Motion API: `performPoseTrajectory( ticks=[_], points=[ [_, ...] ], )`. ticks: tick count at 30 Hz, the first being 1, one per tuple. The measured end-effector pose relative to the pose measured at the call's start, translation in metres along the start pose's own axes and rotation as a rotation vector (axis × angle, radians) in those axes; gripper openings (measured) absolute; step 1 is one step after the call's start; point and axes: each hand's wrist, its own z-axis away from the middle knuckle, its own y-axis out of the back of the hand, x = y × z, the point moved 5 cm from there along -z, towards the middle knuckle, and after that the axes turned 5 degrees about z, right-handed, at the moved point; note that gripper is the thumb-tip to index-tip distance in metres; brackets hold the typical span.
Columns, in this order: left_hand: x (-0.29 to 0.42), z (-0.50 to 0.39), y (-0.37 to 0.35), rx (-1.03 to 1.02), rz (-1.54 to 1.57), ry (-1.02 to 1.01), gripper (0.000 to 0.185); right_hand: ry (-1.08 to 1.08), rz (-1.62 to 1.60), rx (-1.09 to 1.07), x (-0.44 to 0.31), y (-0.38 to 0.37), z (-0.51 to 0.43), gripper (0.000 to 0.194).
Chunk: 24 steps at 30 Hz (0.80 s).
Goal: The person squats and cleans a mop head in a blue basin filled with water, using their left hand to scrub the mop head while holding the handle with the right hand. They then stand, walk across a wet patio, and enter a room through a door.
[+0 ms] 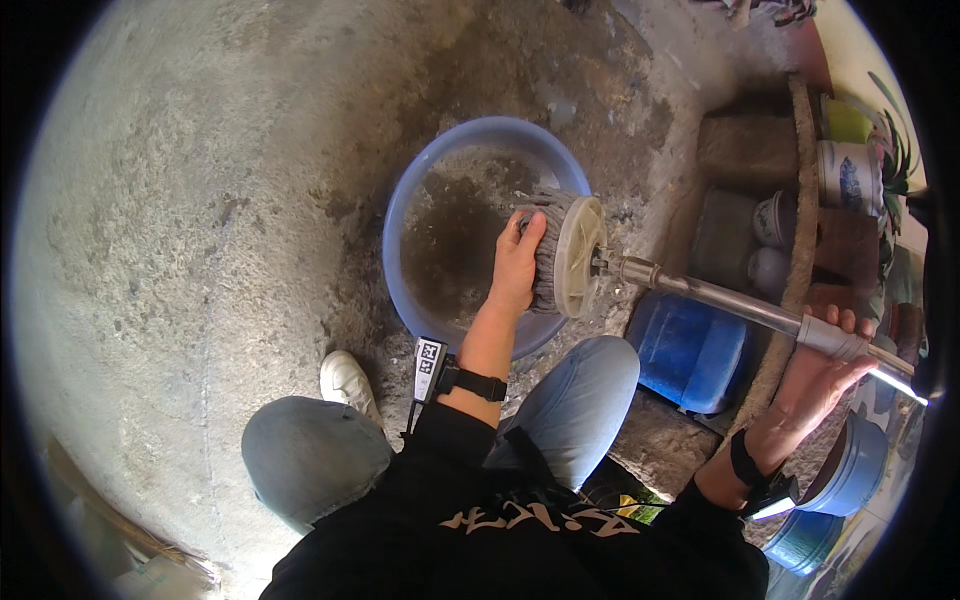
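Note:
My left hand (519, 259) grips the wet grey strands of a round mop head (551, 247) over the right side of a blue plastic basin (396, 247). The basin stands on the floor and dark, murky water shows in it. The mop's pale plastic disc (580, 257) is tipped on edge, facing right. From its hinged joint a metal mop handle (720, 296) runs to the right. My right hand (825, 360) is around the grey sleeve of that handle, its fingertips showing past the far side.
A blue plastic jerrycan (686, 349) stands at a ledge (802, 187) on the right. Bowls (771, 221) sit behind it, with flowerpots (850, 176) on the ledge's far side. Blue buckets (847, 465) are at the lower right. My knees (319, 457) are below the basin, above rough concrete floor (187, 225).

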Motion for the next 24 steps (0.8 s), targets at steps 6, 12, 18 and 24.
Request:
performPoseTrajectory(
  ticks=[6, 12, 18, 24],
  points=[
    [0.007, -0.005, 0.04, 0.257, -0.418, -0.227, 0.03, 0.041, -0.082, 0.095, -0.023, 0.011, -0.001, 0.037],
    [0.023, -0.005, 0.05, 0.426, -0.765, -0.326, 0.041, 0.06, -0.181, 0.04, -0.033, 0.011, 0.001, 0.038],
    [0.038, -0.011, 0.07, 0.535, -0.451, -0.161, 0.048, 0.231, -0.175, 0.161, -0.051, 0.022, -0.001, 0.047],
    [0.04, -0.012, 0.059, 0.323, -0.239, 0.007, 0.047, 0.314, -0.111, 0.233, -0.067, 0.032, -0.002, 0.055]
  ],
)
